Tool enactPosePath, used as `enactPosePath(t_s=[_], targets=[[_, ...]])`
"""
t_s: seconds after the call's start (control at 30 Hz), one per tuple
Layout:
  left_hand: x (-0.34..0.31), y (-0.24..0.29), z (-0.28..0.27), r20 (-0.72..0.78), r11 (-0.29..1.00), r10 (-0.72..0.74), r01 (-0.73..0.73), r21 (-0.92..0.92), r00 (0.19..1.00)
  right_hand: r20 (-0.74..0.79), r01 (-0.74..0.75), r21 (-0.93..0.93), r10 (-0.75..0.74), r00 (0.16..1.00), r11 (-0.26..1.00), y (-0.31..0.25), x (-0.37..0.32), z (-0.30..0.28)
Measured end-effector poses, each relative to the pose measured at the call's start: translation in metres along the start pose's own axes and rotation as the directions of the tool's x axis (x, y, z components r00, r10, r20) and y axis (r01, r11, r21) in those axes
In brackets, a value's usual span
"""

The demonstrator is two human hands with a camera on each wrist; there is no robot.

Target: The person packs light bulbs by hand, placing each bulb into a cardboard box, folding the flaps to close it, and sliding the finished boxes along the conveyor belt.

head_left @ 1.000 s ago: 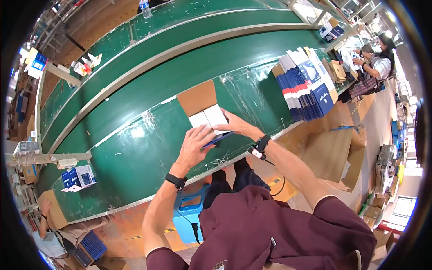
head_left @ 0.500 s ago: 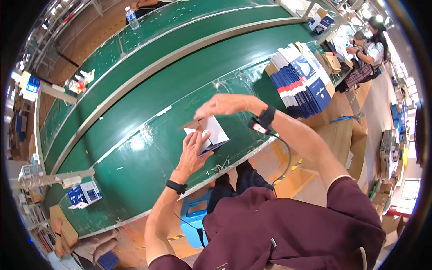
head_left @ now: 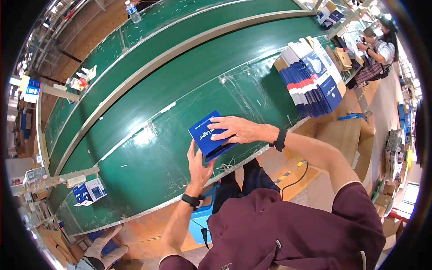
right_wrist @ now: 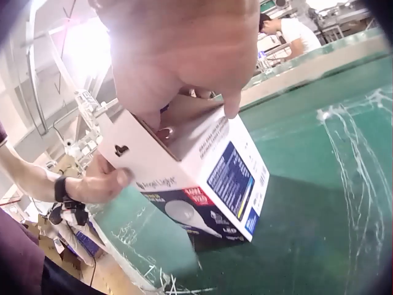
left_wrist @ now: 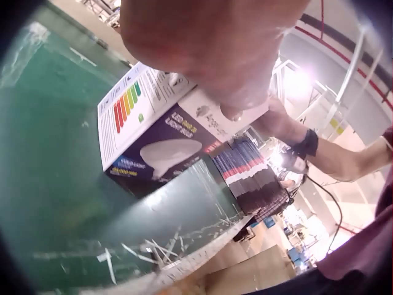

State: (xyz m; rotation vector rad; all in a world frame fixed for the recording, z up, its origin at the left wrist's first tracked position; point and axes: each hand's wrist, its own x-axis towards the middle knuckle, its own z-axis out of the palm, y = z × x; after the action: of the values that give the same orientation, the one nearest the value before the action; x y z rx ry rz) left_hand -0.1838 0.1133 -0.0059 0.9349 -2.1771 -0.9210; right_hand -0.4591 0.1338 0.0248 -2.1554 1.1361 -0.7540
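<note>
A blue and white light bulb carton stands on the green bench in front of me, its blue lid folded over the top. My left hand grips the carton's left and near sides, thumb apart from the fingers. My right hand lies across the lid with straight, spread fingers. In the right wrist view a gap still shows at the top of the carton, with right-hand fingertips at its edges. A printed bulb picture and colour bars show on the carton in the left wrist view.
Flattened blue and white cartons stand in a stack to the right. A few small boxes sit at the left end. A metal rail runs along the bench; a water bottle stands beyond. Another person sits at far right.
The lid stood open with its brown inside showing, over white inner flaps. My right hand reached up to it, and it now lies folded over, blue side up. My left hand stayed at the carton.
</note>
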Motion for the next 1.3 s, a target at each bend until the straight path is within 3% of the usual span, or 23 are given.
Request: enactPosePath(t_s=[0.07, 0.1, 0.2, 0.27, 0.37, 0.47, 0.53, 0.6, 0.67, 0.73, 0.8, 0.83, 0.93, 0.97, 1.07, 1.1, 1.17, 1.2, 1.23, 1.3], targets=[[-0.020, -0.005, 0.011, -0.168, 0.951, -0.221, 0.174, -0.257, 0.961, 0.005, -0.039, 0.013, 0.039, 0.999, 0.999, 0.000, 0.000, 0.006], [-0.024, -0.005, 0.011, -0.219, 0.950, -0.250, 0.196, -0.243, 0.943, 0.014, -0.044, 0.004, 0.043, 0.999, 0.999, 0.002, 0.000, 0.008], [-0.019, -0.015, -0.001, -0.120, 0.993, 0.057, -0.043, 0.112, 0.991, 0.058, -0.069, -0.014, 0.069, 0.996, 0.998, 0.002, 0.003, 0.015], [-0.009, -0.016, -0.012, -0.068, 0.981, 0.093, -0.080, 0.178, 0.993, 0.045, -0.067, -0.029, 0.068, 0.997, 0.997, 0.006, -0.003, 0.025], [-0.008, -0.036, -0.025, 0.059, 0.975, 0.104, -0.113, 0.193, 0.993, 0.190, -0.056, 0.115, 0.033, 0.981, 0.992, 0.003, -0.027, 0.000], [-0.006, -0.032, -0.028, 0.123, 0.992, 0.079, -0.091, 0.093, 0.989, 0.314, 0.138, -0.286, -0.044, 0.949, 0.948, -0.010, -0.043, -0.015], [0.001, -0.035, -0.034, 0.207, 0.996, 0.086, -0.087, -0.001, 0.975, 0.213, 0.184, -0.315, -0.120, 0.970, 0.931, 0.006, -0.039, 0.002], [0.012, -0.026, -0.039, 0.257, 0.990, 0.037, -0.001, -0.141, 0.966, 0.056, 0.101, -0.233, -0.090, 0.994, 0.967, 0.006, -0.044, 0.019], [0.006, -0.030, -0.020, 0.148, 0.945, -0.002, 0.050, -0.322, 0.989, -0.140, 0.042, -0.124, -0.059, 0.988, 0.991, 0.005, -0.043, 0.036], [0.000, -0.025, 0.000, 0.037, 0.837, -0.255, 0.240, -0.493, 0.966, -0.302, -0.178, 0.056, 0.186, 0.935, 0.982, -0.020, -0.036, 0.053], [0.008, 0.002, 0.015, 0.008, 0.567, -0.545, 0.376, -0.733, 0.838, -0.491, -0.345, 0.266, 0.435, 0.755, 0.900, -0.044, -0.019, 0.077], [0.014, 0.016, 0.021, -0.045, 0.574, -0.606, 0.397, -0.716, 0.794, -0.557, -0.399, 0.328, 0.516, 0.650, 0.856, -0.051, -0.012, 0.086], [0.023, 0.003, 0.041, -0.104, 0.622, -0.615, 0.401, -0.672, 0.781, -0.673, -0.379, 0.518, 0.639, 0.373, 0.767, -0.042, 0.009, 0.111], [0.027, 0.003, 0.033, 0.045, 0.607, -0.589, 0.479, -0.634, 0.807, -0.638, -0.334, 0.599, 0.685, 0.351, 0.728, -0.029, 0.008, 0.128], [0.036, 0.004, 0.025, 0.089, 0.589, -0.586, 0.499, -0.635, 0.805, -0.477, -0.267, 0.730, 0.748, 0.460, 0.630, -0.015, 0.001, 0.123], [0.041, 0.008, 0.018, 0.171, 0.546, -0.599, 0.555, -0.628, 0.782, -0.442, -0.225, 0.762, 0.742, 0.504, 0.606, -0.012, -0.001, 0.117], [0.043, -0.014, 0.037, -0.109, 0.849, -0.490, 0.444, -0.286, 0.865, -0.177, -0.310, 0.849, 0.784, 0.595, 0.427, -0.013, 0.000, 0.077], [0.044, -0.020, 0.048, -0.216, 0.920, -0.392, 0.386, -0.073, 0.894, -0.034, -0.367, 0.870, 0.784, 0.620, 0.328, -0.015, -0.001, 0.065], [0.061, 0.009, 0.037, -0.269, 0.898, -0.371, 0.417, 0.142, 0.889, -0.003, -0.372, 0.887, 0.809, 0.588, 0.274, -0.008, 0.000, 0.071], [0.086, 0.029, 0.047, -0.274, 0.902, -0.199, 0.285, 0.324, 0.941, 0.066, -0.377, 0.912, 0.849, 0.524, 0.162, -0.022, 0.001, 0.068]])
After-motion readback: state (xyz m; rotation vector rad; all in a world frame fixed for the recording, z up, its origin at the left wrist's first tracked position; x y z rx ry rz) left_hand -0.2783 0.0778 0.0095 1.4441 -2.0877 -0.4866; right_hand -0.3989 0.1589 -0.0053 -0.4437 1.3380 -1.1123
